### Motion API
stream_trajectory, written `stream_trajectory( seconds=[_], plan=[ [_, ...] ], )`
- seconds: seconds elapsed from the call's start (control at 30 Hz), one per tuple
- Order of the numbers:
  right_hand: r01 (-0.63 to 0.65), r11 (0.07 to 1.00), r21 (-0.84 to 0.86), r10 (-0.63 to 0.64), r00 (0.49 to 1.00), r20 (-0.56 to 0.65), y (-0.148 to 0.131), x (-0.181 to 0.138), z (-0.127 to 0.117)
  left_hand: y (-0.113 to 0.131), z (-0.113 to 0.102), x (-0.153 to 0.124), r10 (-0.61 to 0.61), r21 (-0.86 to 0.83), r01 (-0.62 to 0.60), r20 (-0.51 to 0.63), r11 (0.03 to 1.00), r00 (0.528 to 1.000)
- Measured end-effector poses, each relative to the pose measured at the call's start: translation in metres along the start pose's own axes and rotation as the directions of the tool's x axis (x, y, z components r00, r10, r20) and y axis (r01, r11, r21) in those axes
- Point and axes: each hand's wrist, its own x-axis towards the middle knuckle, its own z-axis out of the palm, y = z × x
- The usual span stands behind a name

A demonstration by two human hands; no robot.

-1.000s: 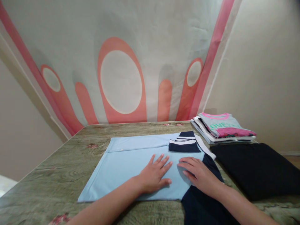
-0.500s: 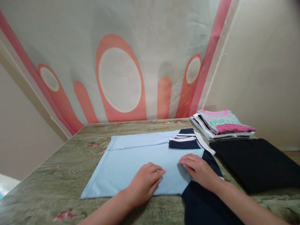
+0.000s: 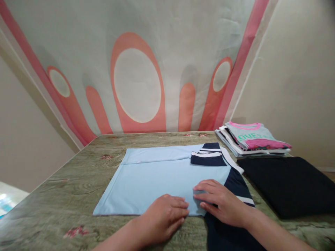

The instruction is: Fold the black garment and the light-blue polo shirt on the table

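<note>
A light blue T-shirt (image 3: 151,181) with navy sleeves and white stripes lies flat on the table. Its far side is folded inward, and the far sleeve (image 3: 208,159) is doubled back on top. The near navy sleeve (image 3: 227,233) extends toward me, partly under my right forearm. My left hand (image 3: 169,214) rests at the shirt's near edge, fingers stretched out and close together, with nothing visibly gripped. Just right of it, my right hand (image 3: 218,200) is over the blue cloth beside the near sleeve seam, its fingers apart and slightly bent. The undersides of both hands are hidden.
A folded black garment (image 3: 290,184) lies to the right of the shirt. Behind it is a stack of folded clothes (image 3: 258,139), topped by a grey and pink one. The wood-patterned table (image 3: 70,188) meets a wall with a coral pattern at the back.
Both hands have moved nearer to me, toward the shirt's near edge. My right hand has also shifted left, closer to my left hand. The view has moved slightly; the folds look the same.
</note>
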Motion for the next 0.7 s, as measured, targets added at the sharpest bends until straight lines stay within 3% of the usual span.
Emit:
stream_trajectory(
  seconds=[0.13, 0.3, 0.43, 0.57, 0.7],
  plan=[
    [0.001, 0.994, 0.105, -0.01, 0.997, 0.081, -0.018, 0.002, 0.0, 0.003, -0.005, -0.014, -0.057, -0.028, 0.058, 0.021, 0.998, 0.998],
    [-0.037, 0.989, 0.143, 0.02, 0.993, 0.12, -0.031, 0.006, -0.001, -0.019, 0.003, -0.054, -0.27, 0.182, 0.3, -0.173, 0.937, 0.947],
    [-0.048, 0.988, 0.147, 0.03, 0.992, 0.123, -0.03, 0.006, 0.001, -0.027, -0.003, -0.082, -0.338, 0.172, 0.365, -0.167, 0.915, 0.926],
    [-0.051, 0.987, 0.15, 0.033, 0.993, 0.116, -0.03, 0.004, 0.005, -0.028, -0.018, -0.082, -0.44, 0.083, 0.459, -0.18, 0.885, 0.88],
    [-0.064, 0.989, 0.132, 0.051, 0.994, 0.097, -0.027, 0.004, 0.011, -0.044, -0.021, -0.068, -0.49, 0.247, 0.549, -0.262, 0.799, 0.831]
  ],
)
